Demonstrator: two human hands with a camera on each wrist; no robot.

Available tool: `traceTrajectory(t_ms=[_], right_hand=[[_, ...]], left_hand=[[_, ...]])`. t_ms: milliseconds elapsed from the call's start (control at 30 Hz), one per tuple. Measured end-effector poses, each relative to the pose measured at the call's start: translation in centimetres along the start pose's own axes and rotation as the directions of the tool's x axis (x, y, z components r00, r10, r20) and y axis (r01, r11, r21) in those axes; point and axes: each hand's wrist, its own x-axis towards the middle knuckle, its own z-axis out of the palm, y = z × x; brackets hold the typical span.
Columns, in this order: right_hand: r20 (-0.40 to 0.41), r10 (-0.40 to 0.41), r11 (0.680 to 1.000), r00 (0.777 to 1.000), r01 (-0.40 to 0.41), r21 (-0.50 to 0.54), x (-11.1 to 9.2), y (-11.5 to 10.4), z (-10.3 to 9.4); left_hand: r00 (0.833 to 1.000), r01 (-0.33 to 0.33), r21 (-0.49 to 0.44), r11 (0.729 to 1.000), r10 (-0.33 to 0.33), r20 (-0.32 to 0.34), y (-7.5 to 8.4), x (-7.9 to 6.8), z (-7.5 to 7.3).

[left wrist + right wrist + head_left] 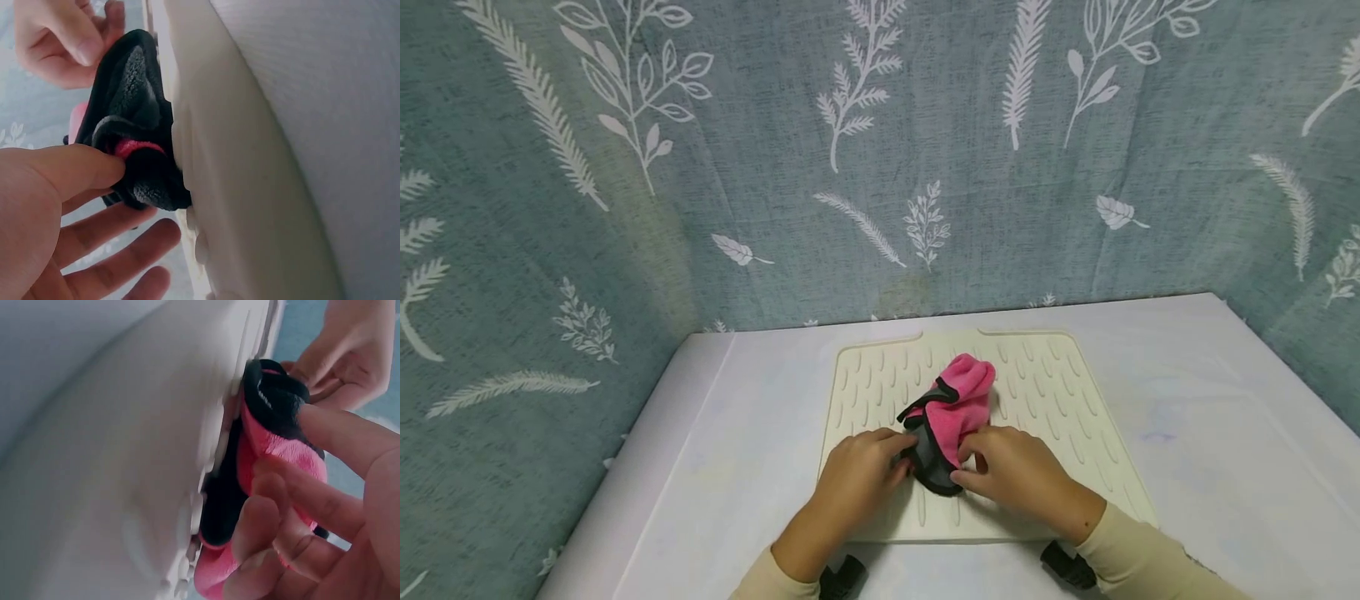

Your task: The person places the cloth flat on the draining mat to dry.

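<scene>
Teal leaf-print fabric (760, 108) backs a white table (760, 417) carrying a cream mat (1075, 417) with raised ridges. From the left, the left hand (859, 471) pinches the dark edge of a crumpled pink-and-dark cloth item (966, 408) between thumb and forefinger, its other fingers spread. The cloth item lies on the mat between both hands, dark end towards the person. Right of that, the right hand (1018, 468) has thumb and fingers closed on the near edge. Straightening or opening out that edge seems the step in hand; the next move would probably call for easing the folds apart evenly. No brand is legible: a small pale mark (264, 397) on the cloth's dark part is too blurred to read, as is a dark mark on the right sleeve (1150, 542).
</scene>
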Motion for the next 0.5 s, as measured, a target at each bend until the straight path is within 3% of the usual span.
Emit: traceTrajectory(t_ms=[200, 500], right_hand=[[0.025, 0.063, 0.998, 0.998, -0.062, -0.018, -0.3, 0.1, 0.5], [-0.047, -0.014, 1.000, 0.999, 0.013, -0.026, -0.3, 0.0, 0.4]], left_hand=[[0.999, -0.013, 0.000, 1.000, 0.013, 0.038, 0.9, 0.0, -0.1], [1.000, -0.018, 0.039, 0.999, 0.019, -0.010, 1.2, -0.2, -0.2]])
